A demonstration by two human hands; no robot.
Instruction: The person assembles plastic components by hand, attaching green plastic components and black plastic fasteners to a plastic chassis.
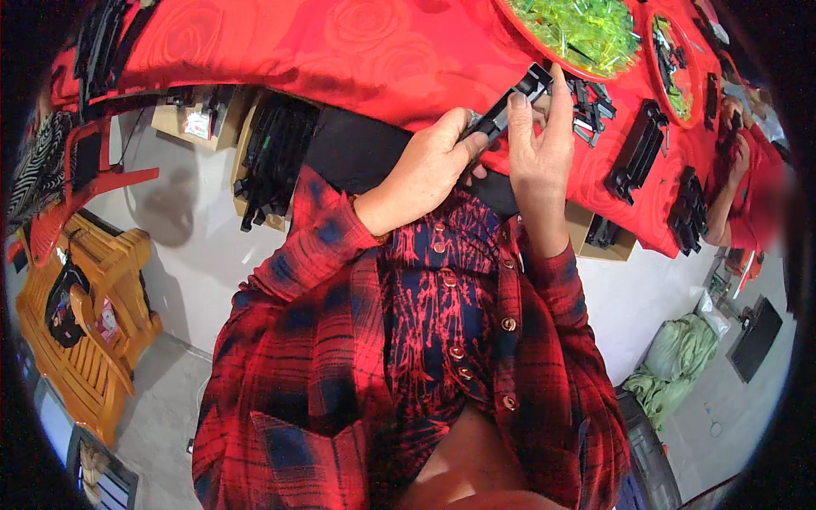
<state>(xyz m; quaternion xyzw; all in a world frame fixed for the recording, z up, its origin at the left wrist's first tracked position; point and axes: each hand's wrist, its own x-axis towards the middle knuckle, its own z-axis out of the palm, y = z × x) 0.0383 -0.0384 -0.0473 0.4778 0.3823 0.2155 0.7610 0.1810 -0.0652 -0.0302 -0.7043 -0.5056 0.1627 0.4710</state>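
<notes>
A long, narrow black plastic part (pixel 498 116) is held tilted at the near edge of the red-covered table. My left hand (pixel 425 174) is closed round its lower end, thumb on top. At the upper end my right hand (pixel 544 144) presses its thumb on the part, with the index finger stretched along the tip; its other fingers are partly hidden. Just beyond lies a loose pile of small black pieces (pixel 592 110). Above it stands a round red-rimmed basket (pixel 544 53) full of clear yellow-green plastic pieces (pixel 582 34).
A second red basket (pixel 653 51) holds mixed pieces. Long black parts (pixel 637 151) lie on the red tablecloth (pixel 357 51). Below the table, a cardboard box (pixel 240 183) holds more. A co-worker's arm (pixel 722 204) is at far right, a wooden chair (pixel 81 365) at left.
</notes>
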